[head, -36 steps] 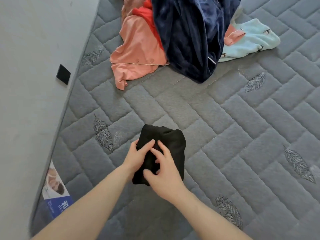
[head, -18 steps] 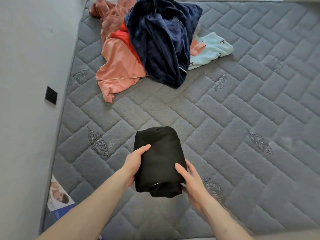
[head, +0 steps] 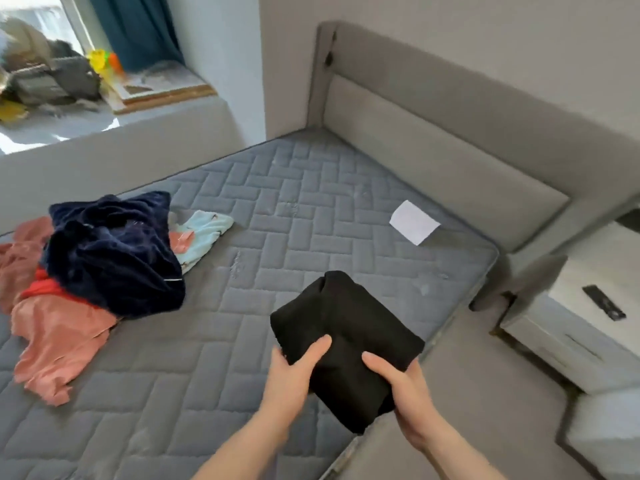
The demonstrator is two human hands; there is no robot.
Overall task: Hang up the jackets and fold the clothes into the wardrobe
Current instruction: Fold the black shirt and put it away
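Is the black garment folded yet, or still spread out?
Folded: the black garment is a compact bundle, gripped by the left hand and right hand above the mattress.

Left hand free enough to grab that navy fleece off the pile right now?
Probably not yet. The left hand and right hand both grip the folded black garment. The navy fleece lies uncovered atop the pile, so nothing else blocks it.
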